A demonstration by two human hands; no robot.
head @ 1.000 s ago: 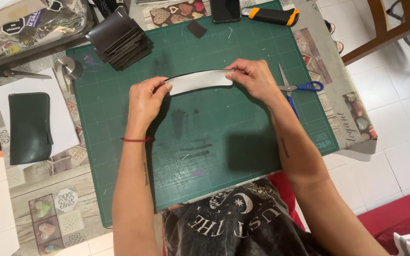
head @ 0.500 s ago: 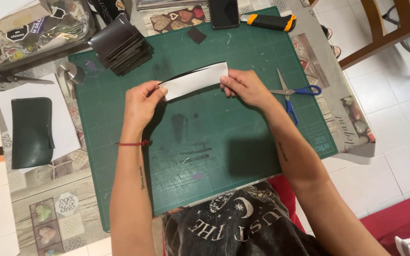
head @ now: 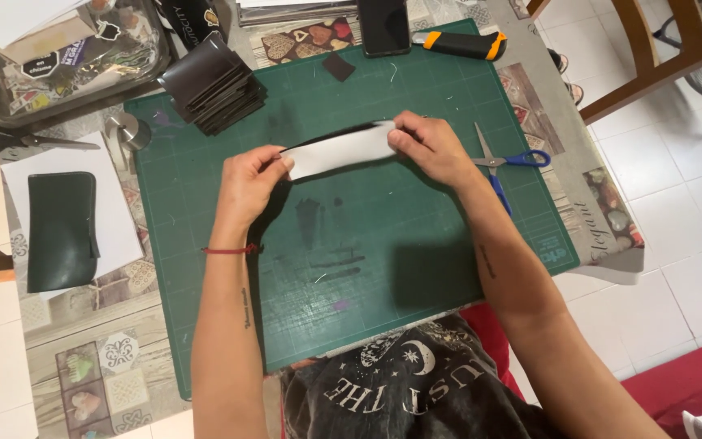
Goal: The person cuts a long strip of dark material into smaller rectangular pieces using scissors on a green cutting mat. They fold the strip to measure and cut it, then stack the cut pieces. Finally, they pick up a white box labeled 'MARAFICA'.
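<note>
The person's left hand [head: 247, 180] and right hand [head: 428, 146] each pinch one end of a long white strip [head: 341, 151], which spans the gap between them just above the green cutting mat [head: 351, 268]. A dark edge shows along the strip's upper side, so it looks to be a thin piece with a dark face turned away. Compared with a second ago, when the strip lay bowed with its ends lower and its pale face flat to the camera, it now runs straighter and slopes up toward the right hand, and both hands have shifted a little up and away from the body. That suggests the piece is being turned or flexed in the fingers rather than laid down.

Beyond the left hand sits a stack of dark squares [head: 211, 84]; farther out to its left lie a dark green pouch [head: 62, 230] on white paper and a small metal weight [head: 127, 130]. Just right of the right hand lie blue-handled scissors [head: 499, 169]. Beyond the right hand, at the surface's far edge, rest a utility knife [head: 458, 45] and a phone [head: 383, 26].
</note>
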